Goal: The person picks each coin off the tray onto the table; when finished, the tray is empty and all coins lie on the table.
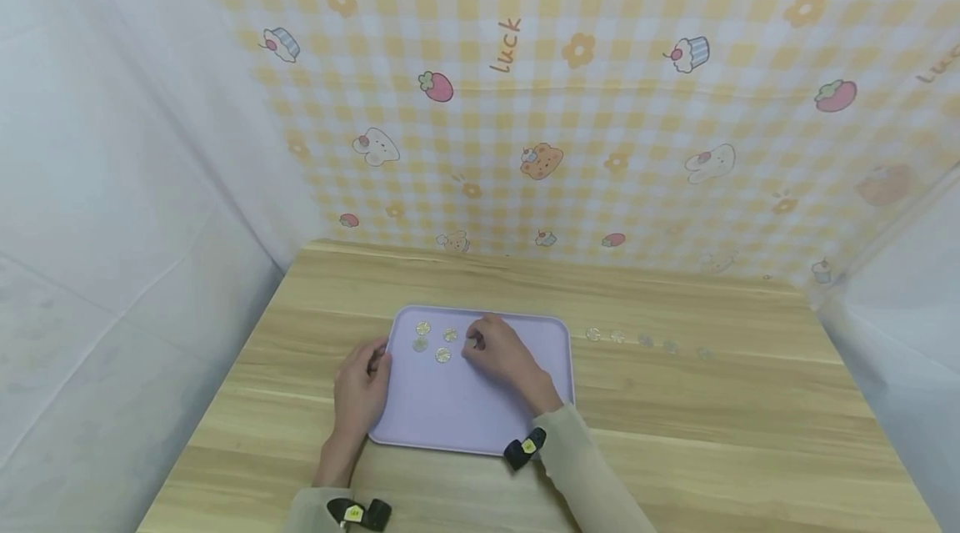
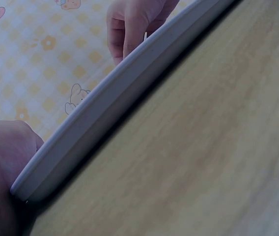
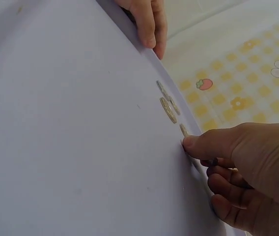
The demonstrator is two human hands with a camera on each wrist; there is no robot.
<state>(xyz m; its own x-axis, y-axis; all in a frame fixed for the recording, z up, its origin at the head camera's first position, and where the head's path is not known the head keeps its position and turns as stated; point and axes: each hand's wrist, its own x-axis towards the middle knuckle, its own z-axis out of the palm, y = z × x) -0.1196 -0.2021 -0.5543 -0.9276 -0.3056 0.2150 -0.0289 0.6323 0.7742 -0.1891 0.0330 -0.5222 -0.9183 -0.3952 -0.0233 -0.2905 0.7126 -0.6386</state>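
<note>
A shallow lavender tray (image 1: 450, 408) lies on the wooden table. Several round, shiny coins (image 1: 443, 355) rest flat in its far left part. My left hand (image 1: 362, 389) holds the tray's left rim, its fingers (image 3: 147, 29) at the edge in the right wrist view. Over the tray, just right of those coins, my right hand (image 1: 498, 354) pinches a coin between thumb and forefinger, mostly hidden by the fingertips. In the right wrist view the thumb (image 3: 203, 145) comes down close beside another coin (image 3: 168, 109) group near the rim.
Right of the tray, several more coins (image 1: 645, 339) lie spaced in a row on the wooden table (image 1: 675, 424). A yellow checked cloth (image 1: 480, 116) hangs behind the table. White sheets (image 1: 135, 183) hang at both sides.
</note>
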